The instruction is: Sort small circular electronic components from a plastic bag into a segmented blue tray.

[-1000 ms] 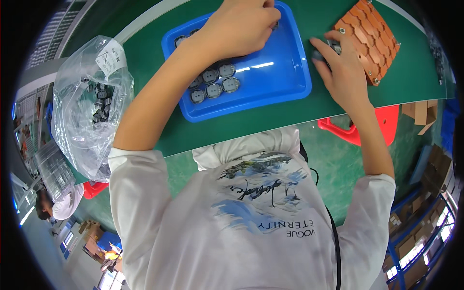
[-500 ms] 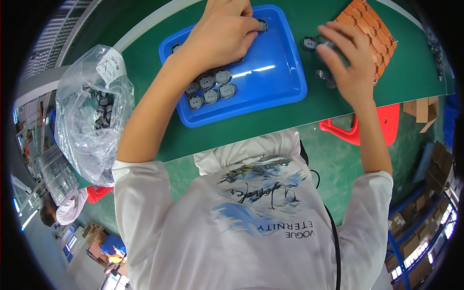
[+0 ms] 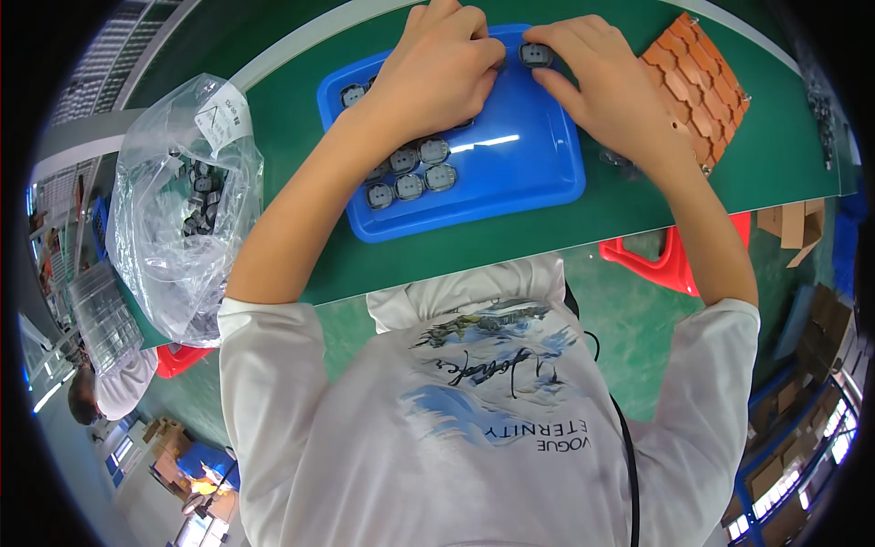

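Observation:
A blue tray (image 3: 538,173) lies on the green table, with several dark grey, rounded plastic parts (image 3: 409,186) grouped in its near left area. My left hand (image 3: 437,73) is over the tray's far side, its fingers closed. A sliver of another grey part shows at those fingertips, mostly hidden by the hand. At the tray's far right rim, my right hand (image 3: 597,77) pinches one dark grey rounded part (image 3: 536,55) between thumb and fingers. Beneath the right wrist, a few more small parts (image 3: 616,159) on the table are partly covered.
On the left stands a clear plastic bag (image 3: 150,264) holding dark parts. An orange scale-patterned panel (image 3: 697,77) lies at the far right of the table. Below the table edge is a red stool (image 3: 661,266). A person (image 3: 126,383) is in the left background.
My right hand has moved left from the parts beside the tray to its far right rim, now pinching a grey part. My left hand stays over the tray, fingers closed.

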A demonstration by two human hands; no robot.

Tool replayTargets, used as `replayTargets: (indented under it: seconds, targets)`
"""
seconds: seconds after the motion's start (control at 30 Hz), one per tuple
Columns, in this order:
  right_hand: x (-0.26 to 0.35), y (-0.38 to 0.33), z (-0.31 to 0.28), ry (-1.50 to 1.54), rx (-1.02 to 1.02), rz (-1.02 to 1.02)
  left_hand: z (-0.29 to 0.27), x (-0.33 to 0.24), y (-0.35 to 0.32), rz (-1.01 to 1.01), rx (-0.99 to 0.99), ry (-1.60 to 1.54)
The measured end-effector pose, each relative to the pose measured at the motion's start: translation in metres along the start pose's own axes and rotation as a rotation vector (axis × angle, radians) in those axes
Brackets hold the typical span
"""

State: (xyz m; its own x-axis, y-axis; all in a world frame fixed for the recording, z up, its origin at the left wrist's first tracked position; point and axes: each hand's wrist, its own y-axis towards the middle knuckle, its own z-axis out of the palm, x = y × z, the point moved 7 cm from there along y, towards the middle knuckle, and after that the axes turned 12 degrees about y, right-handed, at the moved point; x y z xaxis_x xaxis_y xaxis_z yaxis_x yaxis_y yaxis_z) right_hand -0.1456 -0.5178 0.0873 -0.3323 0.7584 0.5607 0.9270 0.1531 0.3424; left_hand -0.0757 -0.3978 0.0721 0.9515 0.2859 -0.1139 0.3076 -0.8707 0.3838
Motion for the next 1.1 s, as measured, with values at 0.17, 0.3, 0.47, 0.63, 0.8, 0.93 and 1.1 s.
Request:
replayTargets:
  seconds: [0.17,0.3,0.47,0.63,0.8,0.93,1.1]
  targets:
    - [-0.004,0.004,0.015,-0.058,0.121,0.016,-0.004,0.007,-0.006,-0.048,-0.067,-0.05]
    - [0.0,0.007,0.016,-0.109,0.114,0.05,-0.005,0.01,-0.008,-0.097,-0.049,-0.048]
    - [-0.004,0.007,0.012,-0.015,0.073,0.005,-0.006,0.011,-0.007,-0.138,-0.037,-0.099]
    - [-0.004,0.015,0.016,-0.016,0.052,-0.062,-0.001,0.014,-0.007,-0.167,-0.015,-0.09]
    - [-0.004,0.018,0.016,0.002,0.043,-0.088,-0.002,0.012,-0.004,-0.238,0.041,-0.073]
    - [-0.006,0.018,0.017,0.024,0.046,-0.093,-0.001,0.014,-0.004,-0.269,0.063,-0.05]
    - [-0.01,0.018,0.016,0.075,0.048,-0.097,0.0,0.014,-0.005,-0.26,0.077,-0.04]
